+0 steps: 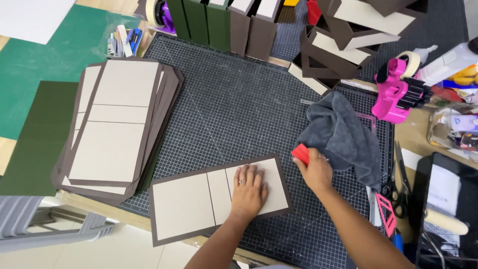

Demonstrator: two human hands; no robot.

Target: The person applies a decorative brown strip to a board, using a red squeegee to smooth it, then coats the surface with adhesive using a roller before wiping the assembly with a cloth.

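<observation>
Cutting mat (pixel 239 114) fills the centre; its middle is bare grid, w/ room between the stack at 9 and the cloth at 3. Near edge of mat meets the table edge at 6–7; the cover board (pixel 189 201) overhangs that edge at its 7 o'clock corner.

Left hand (pixel 248 192): flat, fingers spread, palm pressing on the right-hand panel of the board. Holds nothing, just presses. Board = brown sheet w/ three beige panels, lying tilted, at 6 of the mat.

Right hand (pixel 314 172): closed round a small red tool (pixel 300 153), tool tip sticking out at 11 of the fist, just beside the board's 2 o'clock corner. Hand touches the grey cloth (pixel 343 137), which lies crumpled at 3.

Stack (pixel 117 124) of same brown/beige boards at 9, fanned, partly off the mat. Green sheet (pixel 37 139) under it at 9–10.

At 12: upright green and brown box sleeves (pixel 224 25). At 1: heap of folded brown/beige boxes (pixel 348 35). At 2: pink tape dispenser (pixel 398 92), white bottle (pixel 448 62) behind it. At 4: scissors (pixel 398 179) along the mat's right edge.
</observation>
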